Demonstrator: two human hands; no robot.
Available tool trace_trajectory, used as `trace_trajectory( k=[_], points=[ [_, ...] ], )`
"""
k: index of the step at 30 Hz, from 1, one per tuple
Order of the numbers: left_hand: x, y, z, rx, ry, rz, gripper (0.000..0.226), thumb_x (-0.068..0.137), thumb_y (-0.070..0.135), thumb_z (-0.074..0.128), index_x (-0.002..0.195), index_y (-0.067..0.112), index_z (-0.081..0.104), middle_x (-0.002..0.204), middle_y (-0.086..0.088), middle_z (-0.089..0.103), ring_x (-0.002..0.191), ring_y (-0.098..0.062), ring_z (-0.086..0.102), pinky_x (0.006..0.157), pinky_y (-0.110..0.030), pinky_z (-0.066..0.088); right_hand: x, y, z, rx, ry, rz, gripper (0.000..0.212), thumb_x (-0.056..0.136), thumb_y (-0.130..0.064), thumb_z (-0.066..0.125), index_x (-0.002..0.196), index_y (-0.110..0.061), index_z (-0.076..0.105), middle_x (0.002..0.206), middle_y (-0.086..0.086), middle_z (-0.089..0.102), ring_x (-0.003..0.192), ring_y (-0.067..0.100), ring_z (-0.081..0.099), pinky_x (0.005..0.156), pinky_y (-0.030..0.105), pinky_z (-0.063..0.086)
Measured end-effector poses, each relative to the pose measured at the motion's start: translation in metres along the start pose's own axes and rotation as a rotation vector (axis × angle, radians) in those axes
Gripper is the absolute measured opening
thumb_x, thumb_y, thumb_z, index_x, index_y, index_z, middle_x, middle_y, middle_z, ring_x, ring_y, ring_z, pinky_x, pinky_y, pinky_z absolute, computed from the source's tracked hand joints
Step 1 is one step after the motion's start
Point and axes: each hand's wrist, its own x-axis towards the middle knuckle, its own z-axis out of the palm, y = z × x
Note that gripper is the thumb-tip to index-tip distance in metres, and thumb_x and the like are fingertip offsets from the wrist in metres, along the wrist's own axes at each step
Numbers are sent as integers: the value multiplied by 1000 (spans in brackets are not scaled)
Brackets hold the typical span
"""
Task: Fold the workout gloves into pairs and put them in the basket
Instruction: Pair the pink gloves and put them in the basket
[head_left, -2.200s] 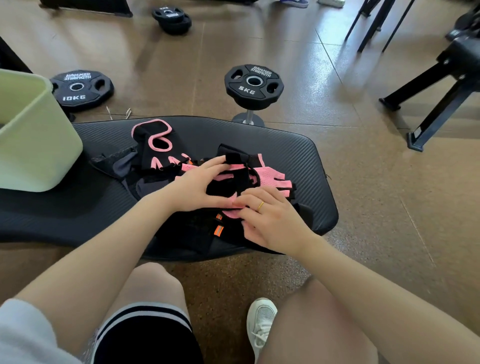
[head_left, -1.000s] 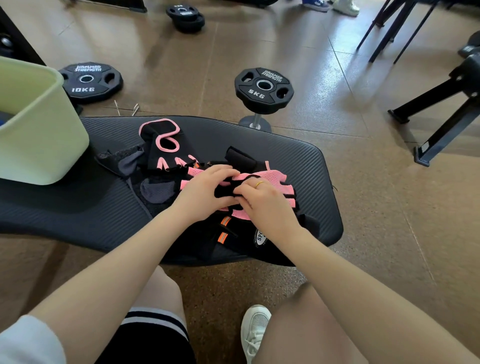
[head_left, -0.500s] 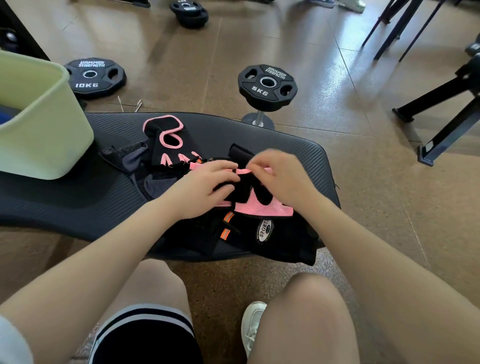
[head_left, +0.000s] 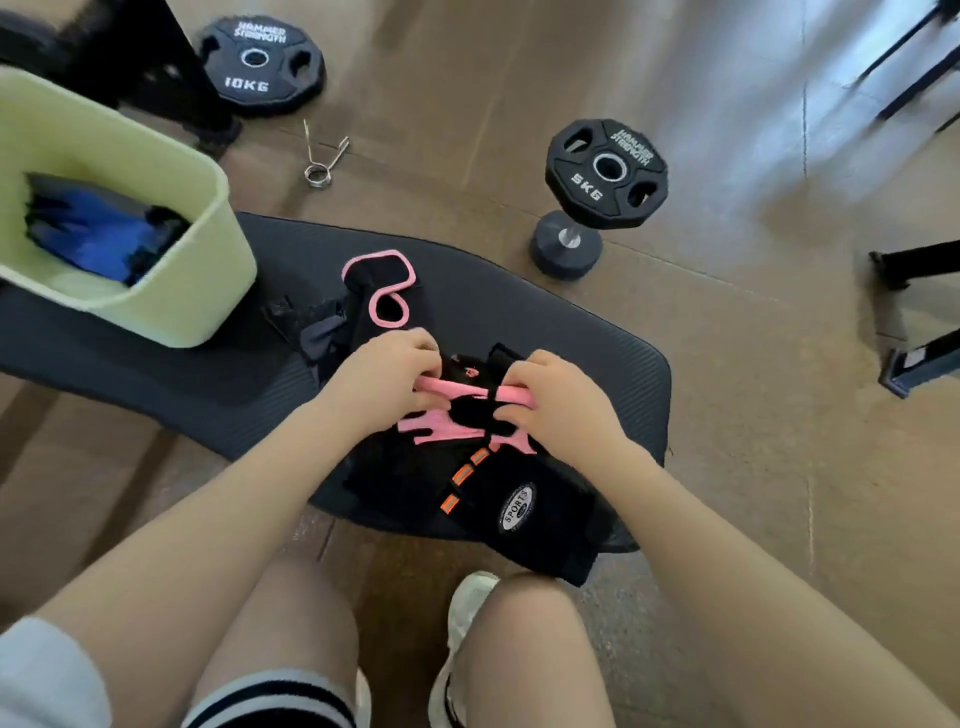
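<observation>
A pink and black glove (head_left: 451, 415) lies on the black bench pad (head_left: 571, 332), gripped on its left side by my left hand (head_left: 387, 382) and on its right side by my right hand (head_left: 558, 402). Under it lies a black glove with orange tabs and a "SPORTS" badge (head_left: 514, 506), hanging over the pad's near edge. Another pink-trimmed black glove (head_left: 379, 288) and a dark grey glove (head_left: 311, 325) lie just beyond my left hand. The pale green basket (head_left: 171, 291) stands at the left of the pad, with blue gloves (head_left: 96, 234) inside.
A 5 kg dumbbell (head_left: 602, 176) stands on the brown floor beyond the pad. A 10 kg plate (head_left: 260, 62) and a metal spring clip (head_left: 322, 156) lie at the back left. Black equipment legs (head_left: 914, 358) are at the right. My knees and a white shoe (head_left: 467, 603) are below.
Both hands have closed on the pink and black glove and lifted its upper edge. The view has tilted down and shifted, so the basket's inside now shows.
</observation>
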Motion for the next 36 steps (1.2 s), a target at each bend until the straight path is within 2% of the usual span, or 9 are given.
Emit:
trace_trajectory(
  k=[4, 8, 11, 15, 21, 24, 30, 33, 36],
  points=[
    [-18, 25, -69, -613, 16, -302, 13, 74, 19, 72, 74, 14, 61, 65, -1, 58, 58, -13, 51, 57, -28, 41, -7, -18, -68, 248, -45, 21, 8, 79, -25, 67, 85, -21, 66, 75, -15, 58, 74, 4, 54, 69, 21, 41],
    [-40, 49, -137, -1524, 75, -551, 14, 86, 26, 55, 89, 16, 65, 75, 0, 68, 68, -14, 61, 62, -25, 51, 0, -57, -138, 558, -232, 41, 6, 83, -18, 64, 85, -23, 62, 70, -15, 57, 63, 1, 51, 63, 19, 40],
    [-63, 47, -173, -1817, 150, -617, 42, 89, 48, 34, 112, 21, 56, 100, -1, 67, 94, -24, 62, 89, -40, 49, 16, -99, -166, 722, -319, 87, 12, 87, -11, 60, 94, -21, 61, 75, -11, 61, 57, -3, 55, 54, 12, 41],
    [-82, 18, -197, -1499, 331, -679, 27, 91, 15, 52, 114, 28, 48, 107, 2, 63, 95, -21, 63, 75, -30, 56, 48, -163, -160, 843, -435, 128, 21, 86, -7, 60, 107, -14, 64, 98, 0, 69, 91, 16, 65, 87, 30, 50],
    [-84, -63, -221, -1199, 583, -886, 47, 84, 0, 56, 120, 28, 44, 102, -4, 63, 98, -23, 62, 81, -41, 53, 116, -253, -120, 561, -473, 16, 38, 87, -30, 60, 123, -21, 54, 102, -2, 61, 95, 15, 58, 77, 26, 45],
    [-74, -116, -231, -1179, 563, -972, 53, 82, -1, 55, 127, 23, 43, 100, -13, 65, 91, -31, 65, 82, -49, 54, 156, -276, -94, 478, -565, 71, 59, 80, -40, 66, 133, -26, 43, 111, -1, 54, 105, 18, 53, 82, 26, 39],
    [-58, -193, -230, -1106, 522, -1080, 38, 76, 12, 54, 108, 29, 42, 108, -4, 64, 97, -23, 61, 88, -47, 50, 203, -316, -37, 328, -293, 52, 30, 85, -19, 61, 114, -12, 56, 110, 6, 64, 105, 26, 57, 79, 29, 39],
    [-49, -213, -221, -957, 453, -1065, 50, 73, 19, 54, 121, 19, 42, 116, -3, 60, 100, -22, 58, 89, -46, 50, 222, -326, -16, 241, -272, -24, 39, 87, -23, 58, 123, -10, 51, 117, 7, 61, 110, 26, 55, 85, 30, 40],
    [-43, -220, -215, -733, 366, -1084, 63, 77, 15, 55, 134, 8, 31, 136, -10, 36, 110, -28, 51, 90, -40, 47, 228, -328, 1, 95, -299, -91, 39, 91, -18, 52, 128, -8, 45, 126, 12, 52, 117, 28, 48, 96, 37, 41]
  ],
)
